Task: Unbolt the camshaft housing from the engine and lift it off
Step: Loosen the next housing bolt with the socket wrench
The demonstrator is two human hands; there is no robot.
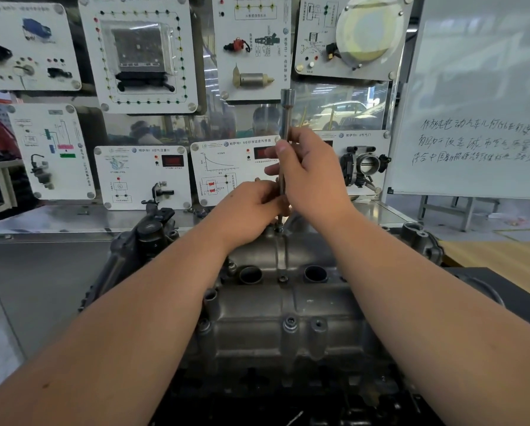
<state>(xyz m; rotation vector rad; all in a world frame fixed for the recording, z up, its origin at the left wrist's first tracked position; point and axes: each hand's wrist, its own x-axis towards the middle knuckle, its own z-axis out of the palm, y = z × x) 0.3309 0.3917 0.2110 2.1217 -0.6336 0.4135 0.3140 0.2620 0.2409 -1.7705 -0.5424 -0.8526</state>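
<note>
right hand (311,172): fingers curled round tall upright rod (286,133) | left hand (251,210): pinches rod low down | rod tip on bolt (278,229) at housing's (288,302) far edge | housing on engine, between both arms

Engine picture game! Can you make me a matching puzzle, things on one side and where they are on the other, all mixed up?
Things:
1. long socket tool
2. whiteboard
3. camshaft housing
4. left hand

Places:
A. far right, with handwriting on it
B. low on the tool, near the far-edge bolt
C. standing upright in the right hand
D. under both forearms, middle of the view

Pairs: 1-C, 2-A, 3-D, 4-B
</note>
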